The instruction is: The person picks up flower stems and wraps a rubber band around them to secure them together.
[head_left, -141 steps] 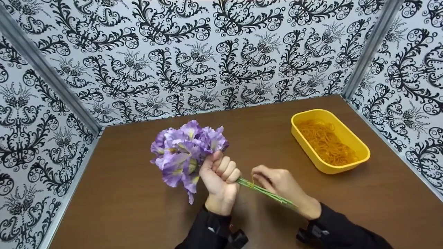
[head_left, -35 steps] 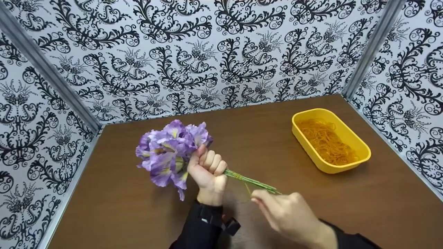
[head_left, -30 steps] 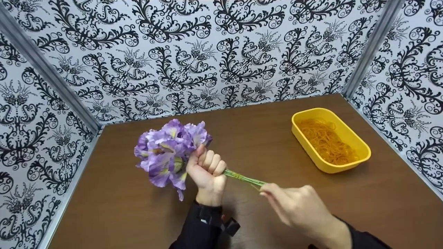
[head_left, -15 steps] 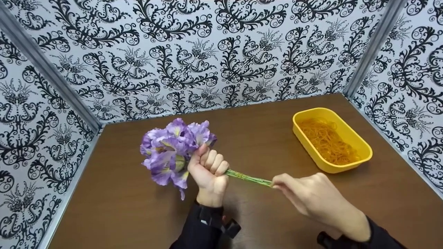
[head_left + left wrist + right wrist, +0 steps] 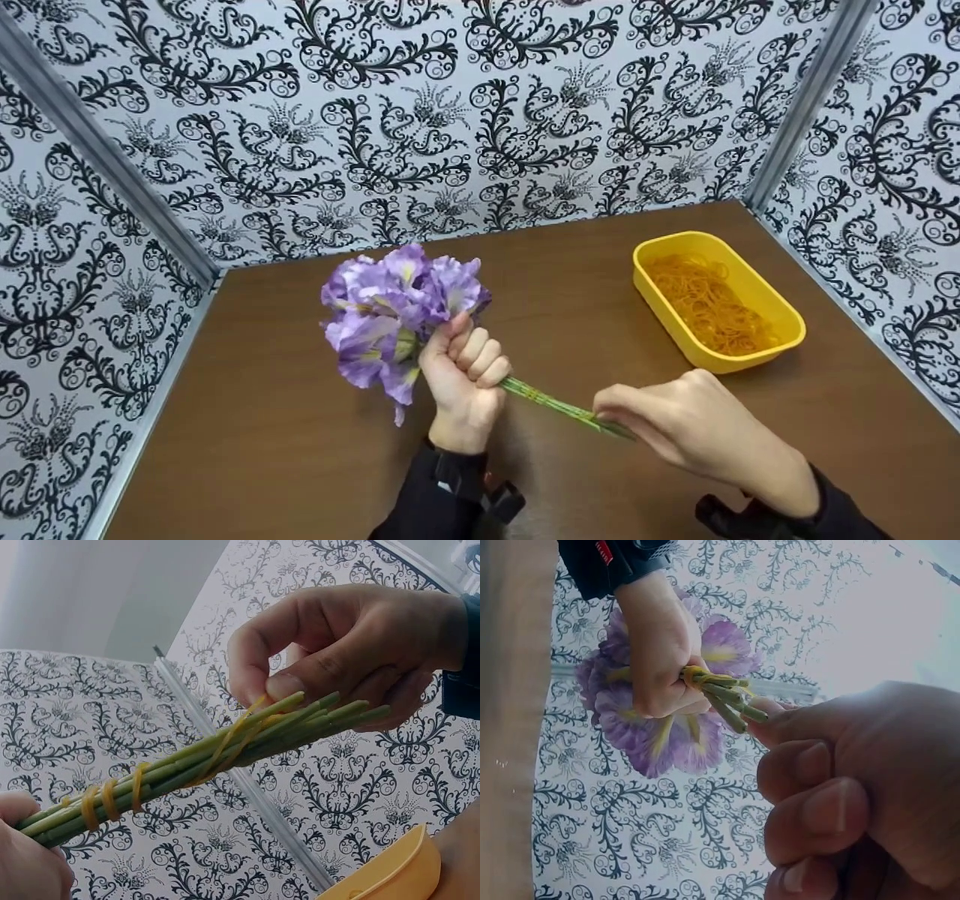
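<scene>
My left hand (image 5: 463, 375) grips a bunch of purple irises (image 5: 397, 311) just below the blooms, holding it tilted above the table. The green stems (image 5: 559, 405) slant out of the fist to the lower right. In the left wrist view, a yellow rubber band (image 5: 109, 800) winds round the stems in several turns, and one stretch runs along them toward the cut ends. There the thumb and forefinger of my right hand (image 5: 352, 637) pinch the band's end. In the right wrist view, the stem ends (image 5: 731, 705) lie close to these fingertips; the blooms show behind.
A yellow tub (image 5: 784, 334) stands at the right of the brown table (image 5: 285, 450), with a heap of rubber bands (image 5: 705, 304) inside. Patterned panels (image 5: 420, 120) wall the table at the back and both sides.
Since the earliest frame, my right hand has pulled the rubber band from mid-stem down, then out to the stem ends. Lately the irises shifted slightly right; the left hand keeps its grip.
</scene>
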`<state>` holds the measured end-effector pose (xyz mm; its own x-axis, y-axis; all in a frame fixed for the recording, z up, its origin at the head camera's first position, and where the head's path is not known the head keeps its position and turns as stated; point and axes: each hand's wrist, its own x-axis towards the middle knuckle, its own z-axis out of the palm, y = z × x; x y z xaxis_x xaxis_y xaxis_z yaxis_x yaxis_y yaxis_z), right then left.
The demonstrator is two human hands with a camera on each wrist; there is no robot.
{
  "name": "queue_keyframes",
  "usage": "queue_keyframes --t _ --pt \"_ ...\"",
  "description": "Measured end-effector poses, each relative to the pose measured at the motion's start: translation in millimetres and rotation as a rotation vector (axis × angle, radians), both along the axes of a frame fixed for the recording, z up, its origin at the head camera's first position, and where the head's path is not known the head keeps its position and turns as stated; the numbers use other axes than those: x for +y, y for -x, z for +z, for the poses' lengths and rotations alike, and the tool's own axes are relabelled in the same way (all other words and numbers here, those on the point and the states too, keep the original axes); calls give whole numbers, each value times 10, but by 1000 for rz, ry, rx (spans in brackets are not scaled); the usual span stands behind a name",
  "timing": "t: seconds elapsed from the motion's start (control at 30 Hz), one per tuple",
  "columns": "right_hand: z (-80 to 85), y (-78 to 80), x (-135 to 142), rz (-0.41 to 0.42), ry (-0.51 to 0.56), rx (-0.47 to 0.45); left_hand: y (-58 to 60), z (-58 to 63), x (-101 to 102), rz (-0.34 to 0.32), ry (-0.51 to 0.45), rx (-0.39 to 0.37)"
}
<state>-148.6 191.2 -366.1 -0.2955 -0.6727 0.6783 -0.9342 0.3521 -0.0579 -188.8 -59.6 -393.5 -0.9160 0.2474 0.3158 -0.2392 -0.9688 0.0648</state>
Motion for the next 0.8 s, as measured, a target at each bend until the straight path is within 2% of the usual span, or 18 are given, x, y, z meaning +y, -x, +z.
queue_keyframes --t 0.33,0.63,0.8 --pt "-81 65 -68 2 16 4 0 -30 61 -25 23 -38" --pt "-192 136 -156 -38 50 74 -5 -49 107 -37 33 -46" --pt "-198 158 -149 -69 25 71 7 -42 78 -25 26 -54"
